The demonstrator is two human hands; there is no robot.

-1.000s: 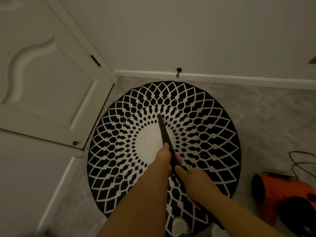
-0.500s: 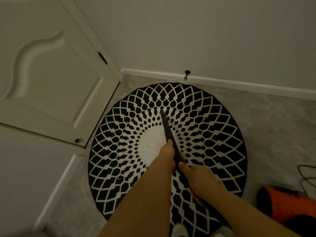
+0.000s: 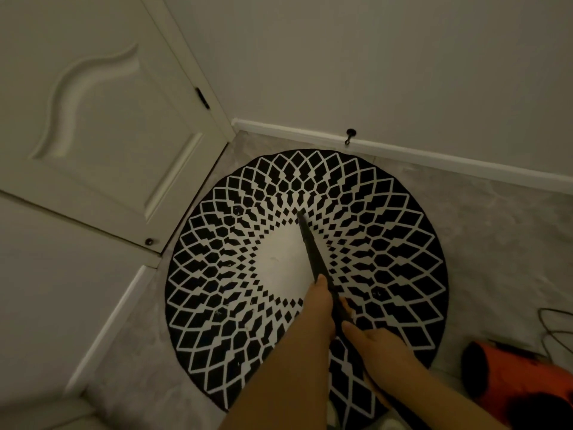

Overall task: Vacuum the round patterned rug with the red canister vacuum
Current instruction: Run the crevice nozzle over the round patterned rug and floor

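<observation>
A round black-and-white patterned rug (image 3: 387,243) lies on the grey floor in a room corner. A thin black vacuum nozzle (image 3: 308,243) slants across its white centre, the tip touching the rug just above the middle. My left hand (image 3: 321,301) grips the nozzle's upper shaft. My right hand (image 3: 372,342) holds the shaft just behind it, lower right. The red canister vacuum (image 3: 514,380) sits on the floor at the lower right, partly cut off by the frame.
A white door (image 3: 102,144) stands at the left with a doorstop knob (image 3: 149,242) near its bottom. White skirting (image 3: 434,156) runs along the back wall with a small black hook (image 3: 349,135). A dark cord (image 3: 555,324) loops on the floor by the canister.
The view has swung left and slightly down, so the rug and canister sit further right. The nozzle tip stays near the rug's centre, both hands still on the shaft.
</observation>
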